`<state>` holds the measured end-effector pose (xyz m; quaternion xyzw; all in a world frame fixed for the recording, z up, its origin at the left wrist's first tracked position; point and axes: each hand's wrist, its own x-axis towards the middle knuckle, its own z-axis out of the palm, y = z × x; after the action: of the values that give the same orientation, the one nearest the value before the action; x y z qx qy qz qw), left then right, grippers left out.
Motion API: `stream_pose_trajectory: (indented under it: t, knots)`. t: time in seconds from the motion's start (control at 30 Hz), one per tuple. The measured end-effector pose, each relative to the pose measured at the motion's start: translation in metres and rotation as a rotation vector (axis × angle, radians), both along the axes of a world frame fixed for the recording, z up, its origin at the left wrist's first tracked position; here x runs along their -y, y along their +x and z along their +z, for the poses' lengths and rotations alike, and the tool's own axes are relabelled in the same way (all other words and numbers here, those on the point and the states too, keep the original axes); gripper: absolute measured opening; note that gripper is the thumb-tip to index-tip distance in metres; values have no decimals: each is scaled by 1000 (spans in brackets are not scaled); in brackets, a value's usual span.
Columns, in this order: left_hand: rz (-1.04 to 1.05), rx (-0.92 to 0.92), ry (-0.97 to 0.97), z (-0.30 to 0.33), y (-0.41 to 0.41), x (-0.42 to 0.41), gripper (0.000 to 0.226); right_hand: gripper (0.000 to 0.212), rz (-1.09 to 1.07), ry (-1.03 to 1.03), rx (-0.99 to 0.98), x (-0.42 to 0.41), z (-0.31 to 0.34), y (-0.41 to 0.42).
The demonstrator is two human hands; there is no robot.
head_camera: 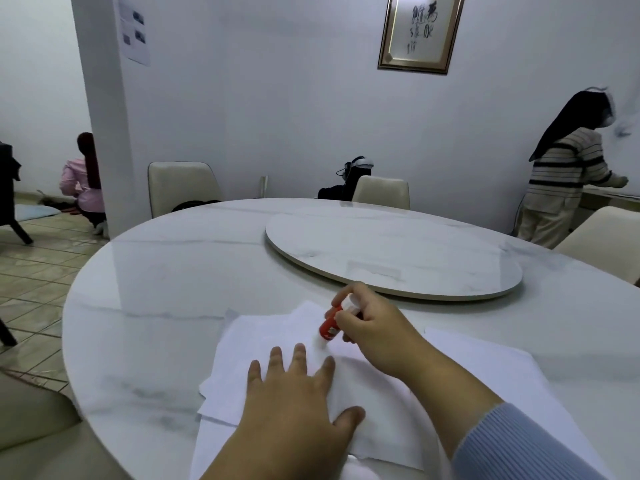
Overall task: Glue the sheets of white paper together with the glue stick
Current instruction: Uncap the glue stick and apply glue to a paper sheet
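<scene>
Several white paper sheets lie stacked and skewed on the round marble table, near its front edge. My left hand rests flat on the top sheet, fingers spread. My right hand grips a red glue stick with a white end, tilted, its lower tip touching the top sheet just beyond my left fingertips. Another white sheet lies to the right, partly under my right forearm.
A round marble turntable sits at the table's centre, just beyond my right hand. Cream chairs stand around the table. A person in a striped top stands at the far right; another person crouches at the far left.
</scene>
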<state>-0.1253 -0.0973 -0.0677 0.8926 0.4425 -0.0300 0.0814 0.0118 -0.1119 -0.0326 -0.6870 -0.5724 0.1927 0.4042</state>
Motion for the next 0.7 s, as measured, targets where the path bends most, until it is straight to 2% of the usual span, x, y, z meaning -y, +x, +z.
stream_pose_trajectory:
  t: [0.17,0.27,0.33,0.4,0.43,0.53,0.6,0.7]
  knots:
    - [9,10,3,-4,-1,0,77,12,-62,-51,-26,22,2,26]
    - [11,38,7,-7,-1,1,77,19,-110,-71,-16,40,6,43]
    - [12,52,12,-8,-1,2,76,6,-140,-87,63,51,10,55]
    - [9,58,16,-8,-1,2,75,9,-178,-18,92,59,15,69]
    - [8,59,19,-9,-2,2,75,12,-201,65,15,64,19,75]
    - [3,68,31,-9,-2,2,75,27,-219,399,-550,71,31,87]
    - [-13,87,37,-8,-2,2,74,29,-276,540,-801,68,31,93]
    - [-36,136,38,-8,-3,1,73,34,-447,510,-724,51,21,101]
